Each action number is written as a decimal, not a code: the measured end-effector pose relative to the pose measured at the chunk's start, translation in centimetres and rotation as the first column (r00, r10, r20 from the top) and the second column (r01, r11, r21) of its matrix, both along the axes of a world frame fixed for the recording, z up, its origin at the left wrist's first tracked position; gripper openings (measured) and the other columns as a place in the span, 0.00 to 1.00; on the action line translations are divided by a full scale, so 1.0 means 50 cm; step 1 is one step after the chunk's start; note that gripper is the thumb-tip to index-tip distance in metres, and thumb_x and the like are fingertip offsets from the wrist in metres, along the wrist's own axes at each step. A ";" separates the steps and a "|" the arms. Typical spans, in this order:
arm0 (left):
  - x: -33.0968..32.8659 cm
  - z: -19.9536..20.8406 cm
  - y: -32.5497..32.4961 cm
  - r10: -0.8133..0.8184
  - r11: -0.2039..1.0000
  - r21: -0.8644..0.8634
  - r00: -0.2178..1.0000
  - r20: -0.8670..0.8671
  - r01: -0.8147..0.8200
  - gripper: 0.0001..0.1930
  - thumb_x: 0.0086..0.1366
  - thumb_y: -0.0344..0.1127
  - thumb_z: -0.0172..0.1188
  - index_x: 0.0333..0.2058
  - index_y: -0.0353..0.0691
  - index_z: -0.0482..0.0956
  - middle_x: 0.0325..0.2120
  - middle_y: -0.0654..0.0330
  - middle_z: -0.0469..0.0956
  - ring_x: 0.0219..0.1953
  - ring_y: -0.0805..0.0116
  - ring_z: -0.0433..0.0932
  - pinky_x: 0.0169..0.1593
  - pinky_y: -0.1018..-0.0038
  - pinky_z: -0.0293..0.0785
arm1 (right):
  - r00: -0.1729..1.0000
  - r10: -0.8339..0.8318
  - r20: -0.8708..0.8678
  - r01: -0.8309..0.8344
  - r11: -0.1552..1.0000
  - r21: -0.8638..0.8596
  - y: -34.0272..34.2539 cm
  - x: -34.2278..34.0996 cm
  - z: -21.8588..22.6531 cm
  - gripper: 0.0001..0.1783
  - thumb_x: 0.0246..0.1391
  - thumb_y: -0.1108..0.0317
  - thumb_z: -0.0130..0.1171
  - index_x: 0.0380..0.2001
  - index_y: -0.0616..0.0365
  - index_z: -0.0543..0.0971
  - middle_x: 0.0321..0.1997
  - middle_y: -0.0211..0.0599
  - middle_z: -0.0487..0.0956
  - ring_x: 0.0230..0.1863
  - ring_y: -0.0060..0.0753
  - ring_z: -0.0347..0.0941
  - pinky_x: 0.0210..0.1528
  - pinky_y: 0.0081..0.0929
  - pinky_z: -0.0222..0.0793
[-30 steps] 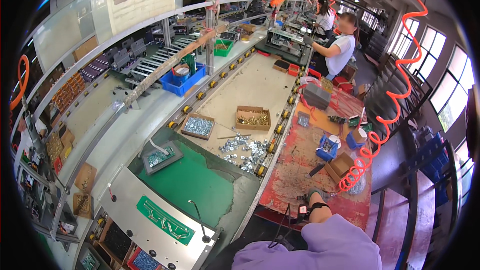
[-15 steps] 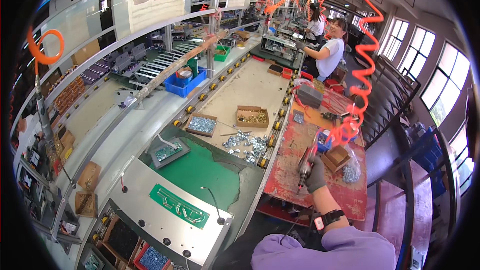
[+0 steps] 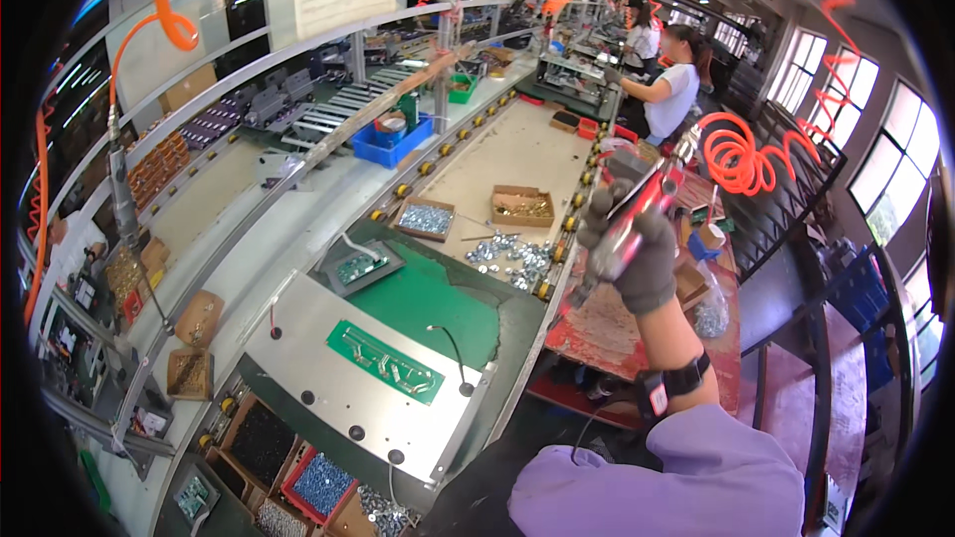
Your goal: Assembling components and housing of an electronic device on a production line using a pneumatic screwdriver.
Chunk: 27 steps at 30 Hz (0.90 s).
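My right hand, in a grey glove with a black wrist strap, is shut on a red pneumatic screwdriver and holds it raised above the red work mat, tip pointing down-left. An orange coiled air hose runs from the tool's top. To the left lies a grey metal panel with a long green circuit board on it, next to a green mat. My left hand is out of view.
A pile of silver screws and two cardboard trays of screws sit on the conveyor. A blue bin stands further back. Two people work at the far end. Small parts boxes lie at the front.
My right hand has come up from low over the red mat, taking the screwdriver and lifting it higher. The coiled hose swung along with it.
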State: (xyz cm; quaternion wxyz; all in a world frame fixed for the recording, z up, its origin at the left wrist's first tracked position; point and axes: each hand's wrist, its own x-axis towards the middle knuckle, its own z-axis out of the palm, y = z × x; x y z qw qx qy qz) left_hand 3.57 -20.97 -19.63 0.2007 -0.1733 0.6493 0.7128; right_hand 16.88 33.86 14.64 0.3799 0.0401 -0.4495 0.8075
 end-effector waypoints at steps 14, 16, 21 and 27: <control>0.038 -0.002 -0.068 0.120 0.993 -0.021 0.992 0.028 -0.119 0.10 0.68 0.44 0.51 0.39 0.46 0.71 0.29 0.66 0.69 0.29 0.73 0.69 0.30 0.75 0.68 | 0.866 0.493 -0.087 -0.411 0.799 0.439 -0.216 -0.061 0.034 0.20 0.44 0.68 0.67 0.39 0.58 0.70 0.33 0.55 0.77 0.34 0.43 0.76 0.32 0.34 0.73; 0.043 0.003 -0.080 0.144 0.989 -0.024 0.989 0.034 -0.143 0.10 0.68 0.45 0.51 0.39 0.46 0.71 0.29 0.67 0.68 0.28 0.73 0.68 0.30 0.76 0.68 | 0.903 0.425 -0.065 -0.349 0.814 0.465 -0.243 -0.072 0.028 0.19 0.44 0.64 0.68 0.37 0.57 0.71 0.29 0.51 0.77 0.30 0.43 0.76 0.31 0.35 0.72; 0.085 0.019 -0.147 0.249 0.967 0.062 0.968 -0.013 -0.248 0.09 0.69 0.45 0.51 0.38 0.47 0.71 0.28 0.68 0.68 0.27 0.74 0.68 0.29 0.76 0.68 | 0.863 0.501 -0.061 -0.415 0.774 0.479 -0.283 -0.097 0.016 0.15 0.43 0.71 0.67 0.33 0.57 0.72 0.27 0.45 0.76 0.30 0.42 0.76 0.30 0.35 0.72; 0.150 0.023 -0.224 0.377 0.669 0.714 0.922 -0.087 -0.206 0.09 0.69 0.45 0.50 0.36 0.48 0.70 0.28 0.69 0.67 0.26 0.75 0.67 0.29 0.77 0.67 | 0.849 0.528 0.039 -0.480 0.736 0.477 -0.299 -0.113 -0.031 0.20 0.43 0.60 0.67 0.36 0.46 0.68 0.27 0.31 0.69 0.25 0.31 0.66 0.27 0.27 0.63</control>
